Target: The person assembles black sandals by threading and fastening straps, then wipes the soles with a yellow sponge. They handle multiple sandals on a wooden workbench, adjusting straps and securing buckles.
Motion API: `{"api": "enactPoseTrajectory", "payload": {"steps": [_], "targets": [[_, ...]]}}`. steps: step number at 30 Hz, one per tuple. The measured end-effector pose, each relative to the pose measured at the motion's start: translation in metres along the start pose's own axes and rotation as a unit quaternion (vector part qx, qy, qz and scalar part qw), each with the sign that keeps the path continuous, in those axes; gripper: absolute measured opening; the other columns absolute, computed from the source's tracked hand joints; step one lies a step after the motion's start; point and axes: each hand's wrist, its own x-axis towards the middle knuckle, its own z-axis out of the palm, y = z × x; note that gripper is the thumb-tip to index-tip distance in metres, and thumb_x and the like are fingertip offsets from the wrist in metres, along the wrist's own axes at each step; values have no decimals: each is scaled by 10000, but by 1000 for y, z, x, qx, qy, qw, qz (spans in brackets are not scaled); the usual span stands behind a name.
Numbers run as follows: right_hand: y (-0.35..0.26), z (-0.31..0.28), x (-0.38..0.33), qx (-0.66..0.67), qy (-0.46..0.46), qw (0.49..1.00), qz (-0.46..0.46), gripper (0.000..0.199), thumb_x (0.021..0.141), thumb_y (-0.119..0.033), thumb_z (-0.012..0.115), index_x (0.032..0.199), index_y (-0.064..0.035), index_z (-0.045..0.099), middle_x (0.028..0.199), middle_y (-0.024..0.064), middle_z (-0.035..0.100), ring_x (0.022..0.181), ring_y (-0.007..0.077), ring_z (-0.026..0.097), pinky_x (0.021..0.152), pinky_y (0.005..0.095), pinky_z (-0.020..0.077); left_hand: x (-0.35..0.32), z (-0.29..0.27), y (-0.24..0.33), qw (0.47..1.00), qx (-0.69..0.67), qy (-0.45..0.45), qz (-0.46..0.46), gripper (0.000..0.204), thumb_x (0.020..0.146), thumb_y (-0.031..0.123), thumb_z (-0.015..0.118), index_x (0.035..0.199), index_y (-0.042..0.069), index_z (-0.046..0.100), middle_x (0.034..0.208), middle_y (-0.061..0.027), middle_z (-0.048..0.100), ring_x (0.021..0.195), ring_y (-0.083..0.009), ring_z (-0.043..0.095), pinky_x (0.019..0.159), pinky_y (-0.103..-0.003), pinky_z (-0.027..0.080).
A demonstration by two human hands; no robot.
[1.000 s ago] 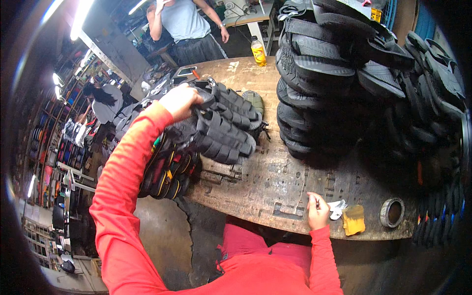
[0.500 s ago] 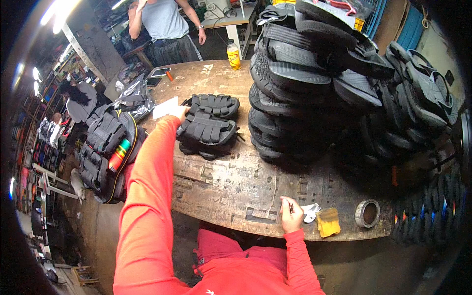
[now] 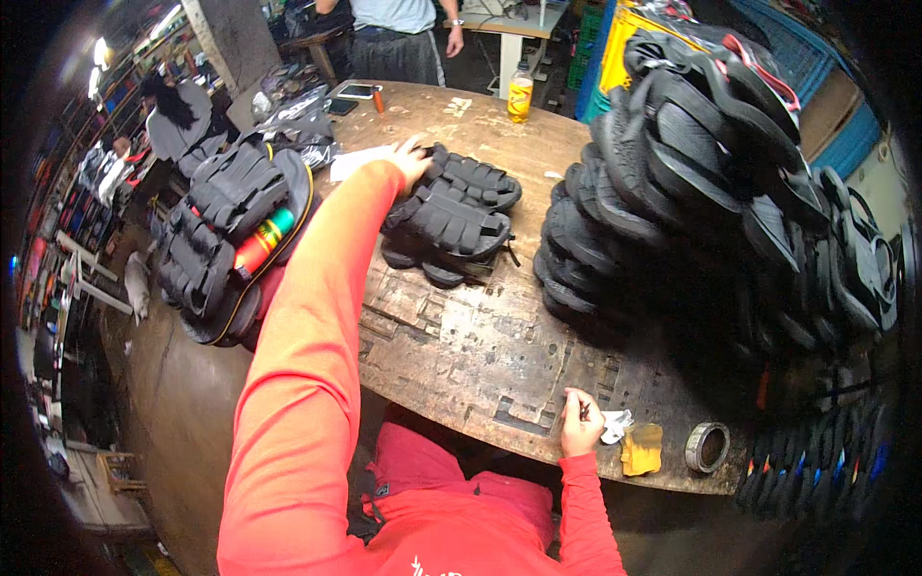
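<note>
My left hand [image 3: 411,161] is stretched far across the workbench, at the left edge of a small pile of black strappy sandals [image 3: 451,223]. Its fingers look extended and apart, with nothing seen in them. A white sheet of paper [image 3: 351,165] lies just beside that wrist, partly covered by the red sleeve. Near the front edge, my right hand [image 3: 581,424] is closed, with something small and dark at its fingers that I cannot make out. Right of it lie a crumpled white scrap [image 3: 616,426], a yellow cloth-like piece [image 3: 641,449] and a roll of tape [image 3: 708,447].
Tall stacks of black sandals [image 3: 663,173] crowd the right side of the wooden workbench [image 3: 471,331]. More black strapped pieces [image 3: 206,235] stand at the left. A yellow bottle [image 3: 520,93] and a phone [image 3: 356,91] are at the back, where a person [image 3: 394,43] stands.
The view has shifted, so the bench and sandals sit differently in it. My left hand's fingers have lifted and spread at the sandal pile. The right hand stays closed near the front edge.
</note>
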Motion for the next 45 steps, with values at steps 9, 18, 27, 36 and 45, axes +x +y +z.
{"api": "enactPoseTrajectory", "payload": {"steps": [9, 18, 27, 36, 45], "targets": [[5, 1, -2, -44, -3, 998, -47, 150, 997, -123, 620, 1020, 2, 700, 720, -45, 567, 597, 30, 465, 538, 212, 369, 20, -144, 13, 906, -122, 332, -231, 518, 992, 427, 456, 1417, 138, 511, 1524, -141, 426, 1463, -318, 310, 1165, -594, 234], [-1, 3, 0, -57, -9, 997, -48, 142, 976, -119, 646, 1015, 0, 710, 810, -24, 634, 702, 38, 518, 632, 220, 429, 5, 14, 114, 941, -227, 63, -241, 704, 1003, 611, 304, 1599, 241, 258, 1682, -130, 112, 1531, -402, 122, 1187, -652, 34], [12, 4, 8, -3, -14, 1000, 1, 130, 968, -97, 652, 982, 21, 703, 902, 43, 695, 825, 90, 603, 742, 254, 492, -86, -116, 78, 958, -220, 153, -103, 447, 976, 414, 519, 1263, 102, 661, 1359, -190, 574, 1356, -410, 429, 1100, -482, 394], [3, 7, 5, -34, -4, 996, -86, 148, 964, -137, 658, 973, 2, 707, 774, -3, 661, 693, 66, 574, 631, 249, 476, -326, -174, -113, 933, 252, 79, -245, 408, 961, 180, 534, 1369, 187, 537, 1133, -79, 623, 857, -341, 647, 700, -453, 577], [5, 9, 2, -58, 0, 995, -78, 196, 972, -198, 659, 973, -6, 699, 822, 56, 696, 753, 90, 612, 694, 284, 506, -302, -74, -115, 854, -134, 131, -485, 650, 921, 679, 478, 1349, 195, 541, 1288, -300, 578, 1115, -462, 632, 914, -574, 500]]}}
